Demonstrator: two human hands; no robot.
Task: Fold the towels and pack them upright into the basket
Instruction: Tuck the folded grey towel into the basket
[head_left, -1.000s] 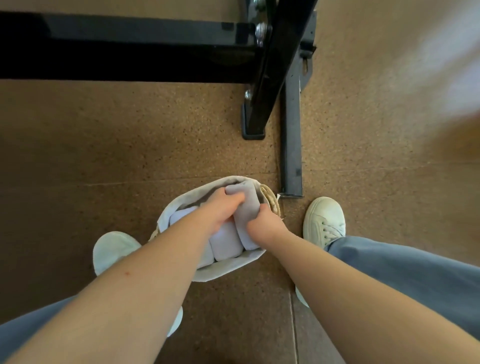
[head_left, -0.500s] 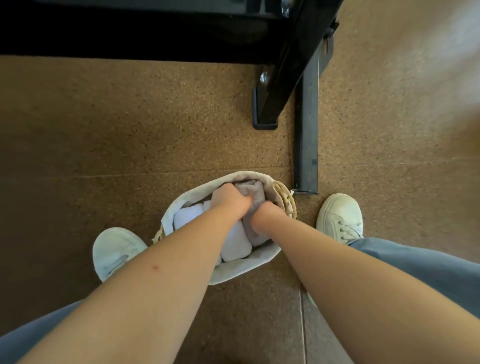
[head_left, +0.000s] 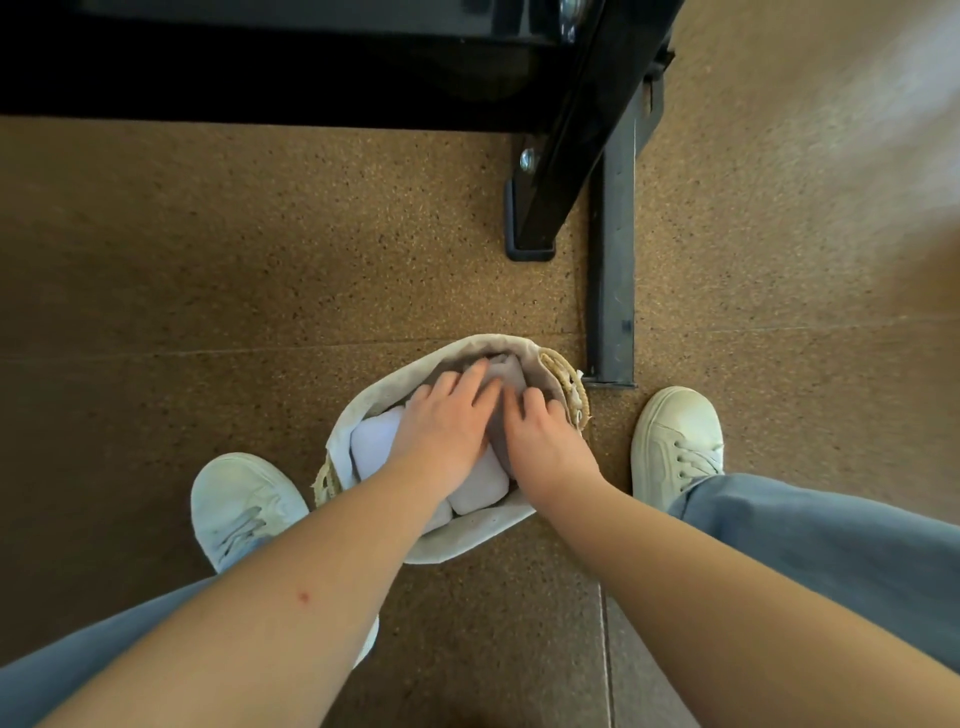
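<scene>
A small woven basket (head_left: 470, 540) with a cream cloth liner stands on the floor between my feet. Folded white towels (head_left: 374, 441) stand packed upright inside it. A grey folded towel (head_left: 501, 371) sits at the far right of the basket. My left hand (head_left: 444, 428) lies flat on the towels, fingers spread over the grey one. My right hand (head_left: 540, 441) rests palm down beside it, fingers on the grey towel near the basket's right wall. Neither hand grips anything.
A black table frame (head_left: 260, 62) crosses the top of the view, with its leg foot (head_left: 530, 244) and a grey metal bar (head_left: 613, 270) just beyond the basket. My white shoes (head_left: 244, 504) (head_left: 675, 441) flank the basket on the brown speckled floor.
Both hands have let go of the grey towel, which has gone down into the basket. Their fingers have opened and now lie flat on the towels.
</scene>
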